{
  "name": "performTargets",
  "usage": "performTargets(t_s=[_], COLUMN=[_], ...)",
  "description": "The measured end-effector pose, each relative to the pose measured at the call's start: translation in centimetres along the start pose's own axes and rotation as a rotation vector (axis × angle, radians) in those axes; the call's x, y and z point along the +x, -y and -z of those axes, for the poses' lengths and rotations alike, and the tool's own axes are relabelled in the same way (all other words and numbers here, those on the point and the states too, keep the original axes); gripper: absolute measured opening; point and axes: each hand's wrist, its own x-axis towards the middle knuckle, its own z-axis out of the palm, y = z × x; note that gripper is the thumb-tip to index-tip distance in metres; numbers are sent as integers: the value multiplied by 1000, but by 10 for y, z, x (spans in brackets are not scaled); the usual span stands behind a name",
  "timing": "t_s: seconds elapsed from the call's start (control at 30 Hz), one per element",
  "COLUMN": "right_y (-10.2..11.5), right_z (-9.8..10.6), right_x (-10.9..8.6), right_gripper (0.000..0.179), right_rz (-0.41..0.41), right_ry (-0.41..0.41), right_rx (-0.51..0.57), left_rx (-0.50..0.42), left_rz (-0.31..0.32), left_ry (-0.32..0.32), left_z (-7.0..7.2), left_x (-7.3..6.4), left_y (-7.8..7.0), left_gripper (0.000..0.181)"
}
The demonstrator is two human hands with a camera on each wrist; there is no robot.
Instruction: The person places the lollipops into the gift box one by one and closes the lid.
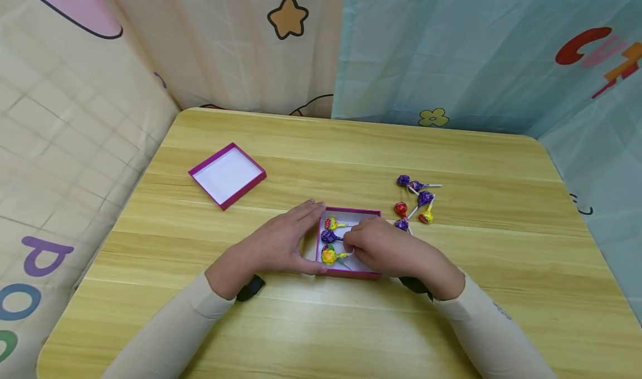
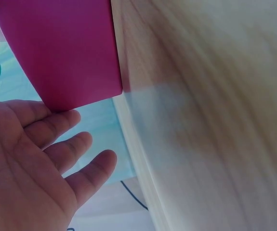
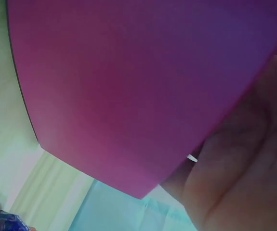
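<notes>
A shallow magenta box with a white inside lies on the table in the head view. Inside it, heads to the left, are a red-and-yellow lollipop, a purple lollipop and a yellow lollipop, with a bit of green beside the last. My left hand spans the box's left side, thumb at the near corner and fingers at the far one. My right hand reaches over the right side, fingers curled and pinching a lollipop stick inside; a white stick end shows by the fingers.
The box's lid lies inside up at the back left of the table. Right of the box is a loose group of lollipops: several purple ones, a red one and a yellow one. Printed curtains hang behind the table.
</notes>
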Motion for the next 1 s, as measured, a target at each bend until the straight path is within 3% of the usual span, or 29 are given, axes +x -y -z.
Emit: performTargets(t_s=[0.27,0.6,0.83,1.0], right_y=[0,5,9,6], right_z=[-6,-10,-11,-5], right_x=[3,9,10,5], right_gripper=[12,10,9,8], right_rz=[16,-31,-35,-23], right_ry=[8,25,34,-20], right_rx=[-40,-111,-97,-26], left_rx=[3,-3,-6,-6], left_rz=[-8,-9,-8,-5], left_ry=[-4,2,2,4], left_z=[-1,1,1,1], left_x=[0,0,-1,-1], left_y=[0,-1,0,0], left_gripper=[119,118,118,118])
